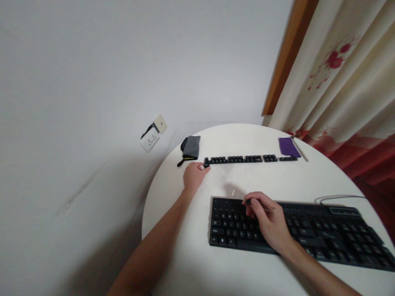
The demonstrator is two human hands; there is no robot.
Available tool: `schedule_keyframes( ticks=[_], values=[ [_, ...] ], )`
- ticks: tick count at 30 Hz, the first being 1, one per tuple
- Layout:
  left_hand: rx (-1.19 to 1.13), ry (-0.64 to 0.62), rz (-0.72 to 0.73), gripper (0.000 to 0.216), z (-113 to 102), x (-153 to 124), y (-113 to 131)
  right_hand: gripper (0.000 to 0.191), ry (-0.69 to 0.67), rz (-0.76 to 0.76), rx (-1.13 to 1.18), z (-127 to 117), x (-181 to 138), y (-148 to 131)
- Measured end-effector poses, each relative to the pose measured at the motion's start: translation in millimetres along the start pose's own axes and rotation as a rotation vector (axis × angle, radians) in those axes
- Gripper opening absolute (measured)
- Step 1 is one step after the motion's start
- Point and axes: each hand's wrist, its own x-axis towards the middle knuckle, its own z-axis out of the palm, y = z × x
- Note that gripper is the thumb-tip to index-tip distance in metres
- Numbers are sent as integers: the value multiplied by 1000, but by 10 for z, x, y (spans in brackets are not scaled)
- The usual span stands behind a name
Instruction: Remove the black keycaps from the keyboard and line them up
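Observation:
My left hand (194, 176) is at the left end of a row of loose black keycaps (236, 159), its thumb and forefinger closed around a black keycap (206, 165). Over the upper left part of a black keyboard (234, 224) is my right hand (268, 220). Its fingers are pinched together near a small dark piece, and a thin line shows by the palm; what it holds I cannot make out. Several key positions in the keyboard's top row look bare. A short thin white sliver (233, 192) shows just above the keyboard's edge.
A grey pouch (191, 147) lies behind my left hand on the round white table (175, 185). At the far right are a purple cloth (288, 147) and a thin pale stick (300, 149). The keyboard's cable (342, 197) runs right. Wall sockets (149, 139) and a curtain (348, 82) stand beyond.

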Motion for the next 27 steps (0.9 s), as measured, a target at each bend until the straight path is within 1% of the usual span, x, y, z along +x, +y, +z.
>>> schedule_keyframes(
  ticks=[13, 23, 27],
  values=[
    [12, -19, -10, 31, -27, -12, 27, 21, -2, 9, 20, 8, -3, -9],
    [17, -17, -11, 30, -3, -7, 17, 21, -3, 2, 10, 4, 10, -20],
    [-11, -11, 16, 37, -16, 23, -32, 22, 3, 30, 29, 1, 20, -10]
  ],
)
